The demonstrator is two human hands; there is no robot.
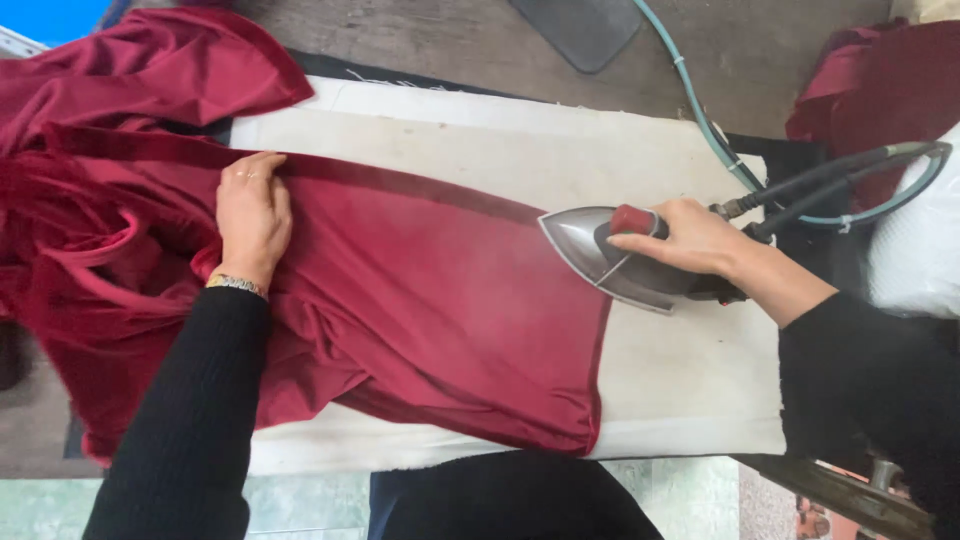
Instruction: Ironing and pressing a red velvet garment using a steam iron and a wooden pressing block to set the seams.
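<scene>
A dark red garment (420, 300) lies spread over a white padded ironing board (520, 140), its bulk bunched at the left. My left hand (252, 215) rests flat on the cloth near its upper folded edge, fingers together, pressing it down. My right hand (690, 238) grips the handle of a grey steam iron (590, 250) with a red knob. The iron's pointed tip sits at the garment's right hem, facing left. Both my sleeves are black.
A teal hose and dark cable (700, 110) run from the iron toward the back. More red cloth (880, 80) lies at the upper right next to a white bundle (915, 250). A grey pad (585, 30) sits beyond the board's far edge.
</scene>
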